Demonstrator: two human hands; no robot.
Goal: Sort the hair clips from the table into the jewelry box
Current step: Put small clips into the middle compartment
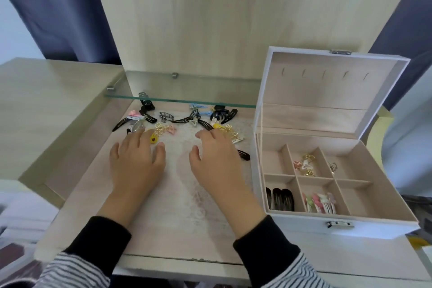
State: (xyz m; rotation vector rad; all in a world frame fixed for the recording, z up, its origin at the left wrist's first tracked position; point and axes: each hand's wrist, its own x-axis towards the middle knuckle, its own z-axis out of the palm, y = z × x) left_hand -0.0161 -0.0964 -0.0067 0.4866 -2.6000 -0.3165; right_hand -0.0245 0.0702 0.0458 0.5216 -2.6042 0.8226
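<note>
Left hand [138, 161] and right hand [215, 161] flat, fingers loose, holding nothing, hair clips [219, 113] scattered on bench [163, 229], open jewelry box [304, 224] at right

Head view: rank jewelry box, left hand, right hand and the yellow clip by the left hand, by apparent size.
1. jewelry box
2. left hand and right hand: they look alike, so not ranked
3. yellow clip, clearly smallest

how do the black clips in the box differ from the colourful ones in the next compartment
The black clips are plain and dark; the colourful clips are pink, green and white. Three black clips show; the colourful clips are more numerous. Both sets sit lined up in front compartments of the jewelry box.
</note>
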